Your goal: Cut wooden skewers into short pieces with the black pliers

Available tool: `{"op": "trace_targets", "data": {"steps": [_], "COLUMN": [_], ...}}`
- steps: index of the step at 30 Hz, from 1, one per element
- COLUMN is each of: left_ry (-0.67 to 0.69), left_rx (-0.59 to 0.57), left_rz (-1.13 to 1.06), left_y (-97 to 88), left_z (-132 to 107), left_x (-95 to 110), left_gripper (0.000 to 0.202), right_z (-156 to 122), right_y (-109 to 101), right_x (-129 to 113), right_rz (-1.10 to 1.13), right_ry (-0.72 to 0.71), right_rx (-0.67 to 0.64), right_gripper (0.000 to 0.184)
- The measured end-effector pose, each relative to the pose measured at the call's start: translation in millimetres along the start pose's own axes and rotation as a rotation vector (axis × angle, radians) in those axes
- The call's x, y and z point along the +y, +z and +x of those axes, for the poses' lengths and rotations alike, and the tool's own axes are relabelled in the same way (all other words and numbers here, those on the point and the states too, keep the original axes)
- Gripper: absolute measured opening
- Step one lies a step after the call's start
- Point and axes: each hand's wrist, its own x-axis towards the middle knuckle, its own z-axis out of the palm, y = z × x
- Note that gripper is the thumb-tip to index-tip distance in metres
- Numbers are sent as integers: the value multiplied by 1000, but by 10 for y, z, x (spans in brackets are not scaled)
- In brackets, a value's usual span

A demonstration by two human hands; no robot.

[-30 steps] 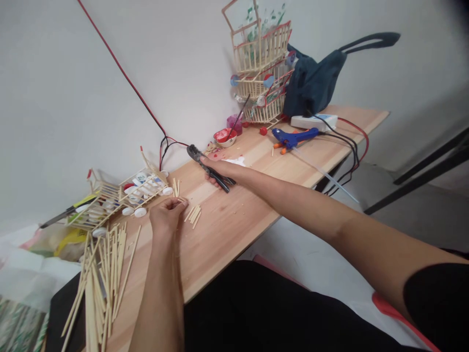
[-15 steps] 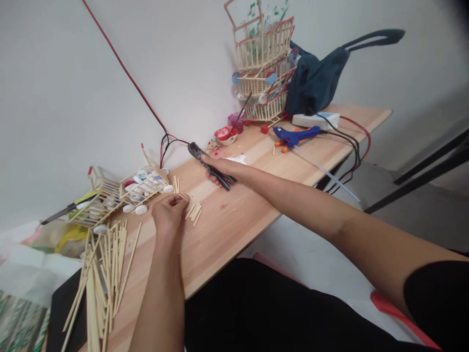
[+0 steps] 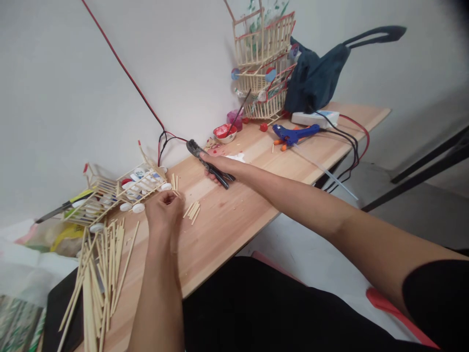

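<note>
My left hand (image 3: 163, 211) rests on the wooden board (image 3: 234, 215) with its fingers pinched together on a short cut stick, beside a small heap of cut stick pieces (image 3: 192, 210). My right hand (image 3: 219, 168) reaches further out and grips black-handled pliers (image 3: 205, 163), whose jaws point toward the wall. A bundle of long wooden sticks (image 3: 98, 269) lies near my left forearm. A small stick-built cart with white bottle-cap wheels (image 3: 120, 188) stands just beyond my left hand.
Stacked stick baskets (image 3: 264, 68) and a dark blue bag (image 3: 315, 80) stand at the far end. A blue glue gun (image 3: 293, 133), a white power strip (image 3: 315, 119), a bowl of red paint (image 3: 224, 133) and red and black cables (image 3: 351, 142) lie there too.
My left hand has drawn slightly back toward me and to the left, away from the cut pieces. My right hand keeps the pliers in the same place.
</note>
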Motion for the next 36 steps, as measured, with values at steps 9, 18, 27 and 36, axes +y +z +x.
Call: {"op": "trace_targets", "data": {"steps": [9,18,27,36], "left_ry": [-10,-95,16,3], "left_rx": [-265,-357,-37,217], "left_rz": [172,-41,81,157], "left_y": [-206,-168,-152,-112], "left_z": [-40,-70,-62,-67], "left_x": [67,64,127,75], "left_gripper": [20,26,26,27], "right_z": [-5,-12,-20,-14], "right_y": [3,-6,9,11], "right_x": [-15,-30,-14,6], "right_rz": [-27,5,13,57], "right_ry": [8,30,37,73], "right_rx": [-5,-39,-59,-49], "right_gripper": [62,61,63,63]}}
